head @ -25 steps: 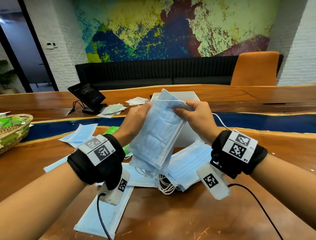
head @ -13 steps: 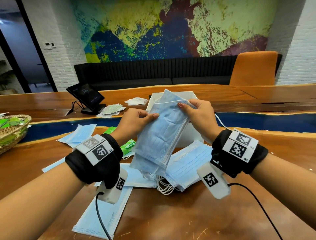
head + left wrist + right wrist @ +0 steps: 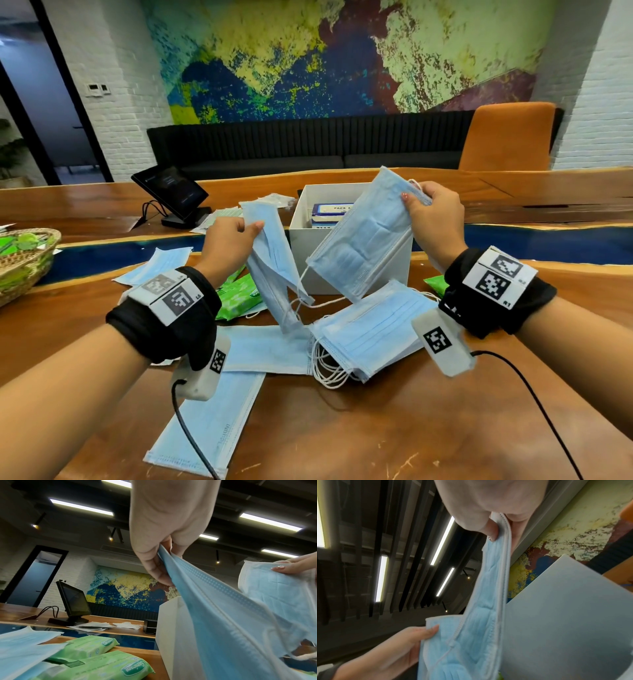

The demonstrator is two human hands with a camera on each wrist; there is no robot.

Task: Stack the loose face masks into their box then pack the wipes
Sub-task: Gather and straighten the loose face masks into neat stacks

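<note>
The two hands are now apart; a moment ago they held one bunch of blue masks together. The left hand (image 3: 230, 241) pinches the top of one small bunch of masks (image 3: 274, 260); it hangs down by the left side of the white box (image 3: 346, 263). The right hand (image 3: 433, 222) pinches a corner of a second bunch of masks (image 3: 363, 246); it hangs tilted in front of the open box. More loose masks (image 3: 373, 329) lie on the wooden table (image 3: 411, 428), near the box; green wipes packs (image 3: 239, 296) lie left of it, behind the left wrist. A thin ear loop joins the two bunches.
</note>
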